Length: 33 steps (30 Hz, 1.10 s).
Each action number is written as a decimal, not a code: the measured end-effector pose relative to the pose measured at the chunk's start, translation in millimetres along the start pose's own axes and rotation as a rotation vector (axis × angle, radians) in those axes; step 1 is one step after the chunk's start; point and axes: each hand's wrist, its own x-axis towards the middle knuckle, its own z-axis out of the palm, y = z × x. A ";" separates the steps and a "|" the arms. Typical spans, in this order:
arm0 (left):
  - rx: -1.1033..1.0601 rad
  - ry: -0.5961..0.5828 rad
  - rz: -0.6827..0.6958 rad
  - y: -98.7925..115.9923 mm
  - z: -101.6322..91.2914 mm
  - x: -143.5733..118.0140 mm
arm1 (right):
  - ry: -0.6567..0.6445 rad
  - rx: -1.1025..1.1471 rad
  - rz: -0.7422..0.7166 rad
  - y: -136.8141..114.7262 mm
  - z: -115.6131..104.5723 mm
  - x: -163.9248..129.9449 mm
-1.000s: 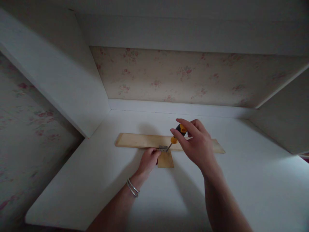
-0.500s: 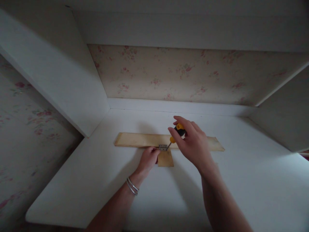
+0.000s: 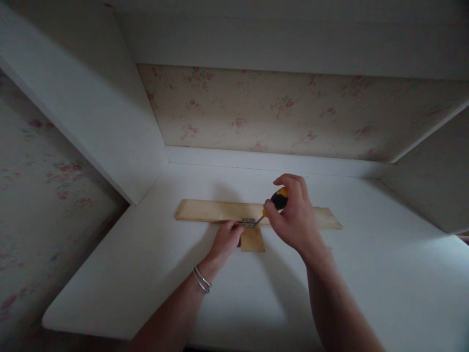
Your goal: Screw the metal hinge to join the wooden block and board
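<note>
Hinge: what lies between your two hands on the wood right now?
In the head view, the small metal hinge lies between left hand and right hand, with the screwdriver tip on it.
</note>
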 end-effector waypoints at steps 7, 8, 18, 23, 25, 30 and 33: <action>0.018 0.006 -0.020 0.3 -1.1 0.8 | 0.035 -0.136 0.116 3.8 -0.4 3.0; 0.026 0.010 -0.016 0.2 -1.2 0.6 | 0.020 -0.121 0.106 4.1 -0.6 2.8; 0.020 -0.002 0.012 0.2 -1.2 -0.3 | -0.080 -0.234 0.080 -3.0 -8.5 12.2; 0.069 0.008 0.053 -3.1 -3.9 1.0 | -0.587 -0.181 -0.149 -2.6 -28.0 45.0; 0.066 0.000 0.055 -2.6 -4.8 -0.3 | -0.714 -0.239 -0.175 -5.3 -33.0 56.9; 0.025 -0.030 0.035 0.5 -6.1 -4.8 | -0.842 -0.462 -0.177 -14.2 -33.7 76.0; 0.011 -0.032 0.037 -0.9 -6.5 -4.8 | -0.994 -0.382 -0.278 -16.7 -33.1 83.1</action>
